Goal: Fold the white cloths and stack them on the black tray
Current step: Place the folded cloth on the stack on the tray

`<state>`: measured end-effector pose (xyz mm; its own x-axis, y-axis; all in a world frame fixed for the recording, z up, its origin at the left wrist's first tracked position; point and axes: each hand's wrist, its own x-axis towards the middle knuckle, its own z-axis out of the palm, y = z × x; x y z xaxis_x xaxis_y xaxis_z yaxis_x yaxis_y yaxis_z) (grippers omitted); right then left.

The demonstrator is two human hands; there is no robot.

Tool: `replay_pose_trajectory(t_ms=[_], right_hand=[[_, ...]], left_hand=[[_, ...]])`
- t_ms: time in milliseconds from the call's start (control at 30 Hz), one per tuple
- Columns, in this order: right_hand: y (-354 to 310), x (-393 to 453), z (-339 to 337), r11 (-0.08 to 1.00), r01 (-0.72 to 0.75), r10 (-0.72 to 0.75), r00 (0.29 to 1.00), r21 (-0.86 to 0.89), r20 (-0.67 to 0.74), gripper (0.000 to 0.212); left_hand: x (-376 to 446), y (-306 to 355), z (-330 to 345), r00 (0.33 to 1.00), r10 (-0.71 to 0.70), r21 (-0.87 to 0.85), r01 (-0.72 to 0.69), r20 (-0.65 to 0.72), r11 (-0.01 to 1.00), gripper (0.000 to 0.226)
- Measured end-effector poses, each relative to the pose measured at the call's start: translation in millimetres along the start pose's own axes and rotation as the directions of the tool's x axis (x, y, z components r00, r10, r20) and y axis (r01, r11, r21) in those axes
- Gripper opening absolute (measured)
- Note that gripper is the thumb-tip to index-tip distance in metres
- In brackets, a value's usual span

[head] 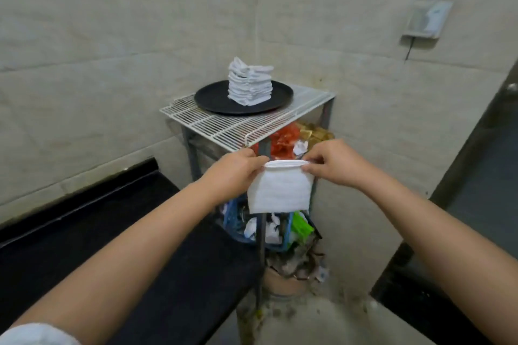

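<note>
A folded white cloth (pixel 279 190) hangs in the air in front of the wire rack. My left hand (pixel 235 171) pinches its upper left corner and my right hand (pixel 332 162) pinches its upper right corner. Farther back, a round black tray (pixel 213 96) lies on the white wire shelf (pixel 224 126). A tall stack of folded white cloths (pixel 250 84) stands on the tray, right of its centre, and the topmost cloth sits crooked. More white cloth (pixel 33 335) shows at the bottom left edge.
The wire shelf tops a grey metal stand in a tiled corner. Below it sit a blue crate (pixel 238 221) of crumpled scraps, red and brown packets (pixel 286 140), and a bucket (pixel 283 280). A black counter (pixel 112 232) runs along the left, a dark ledge (pixel 448 302) on the right.
</note>
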<state>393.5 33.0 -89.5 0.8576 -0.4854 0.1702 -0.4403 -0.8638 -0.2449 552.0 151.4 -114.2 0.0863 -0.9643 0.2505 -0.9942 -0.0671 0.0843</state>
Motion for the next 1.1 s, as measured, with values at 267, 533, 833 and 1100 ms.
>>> replay_pose_trajectory(t_ms=[267,533,833,1100], right_hand=[[101.8,159.5,-77.4,0.868,-0.087,0.092,0.996,0.488,0.015,0.025],[158.5,334.8,-109.9,0.879,0.193,-0.088,0.964,0.435,-0.249,0.019],[192.4,451.1,-25.3,0.846,0.272,-0.292,0.956,0.459,-0.027,0.025],[212.8,456.0,-9.9,0.797,0.388,-0.454,0.89,0.463,0.036,0.019]], left_hand=[[177.9,-35.0,-49.5,0.961,-0.227,-0.18,0.198,-0.155,0.964,0.023],[322.8,-82.7,-70.9,0.734,-0.467,-0.125,0.471,-0.493,0.873,0.032],[367.7,-143.9,6.9,0.627,-0.766,0.091,0.779,-0.138,0.621,0.038],[361.3,-135.6,12.9,0.576,-0.788,0.014,0.809,-0.215,0.588,0.04]])
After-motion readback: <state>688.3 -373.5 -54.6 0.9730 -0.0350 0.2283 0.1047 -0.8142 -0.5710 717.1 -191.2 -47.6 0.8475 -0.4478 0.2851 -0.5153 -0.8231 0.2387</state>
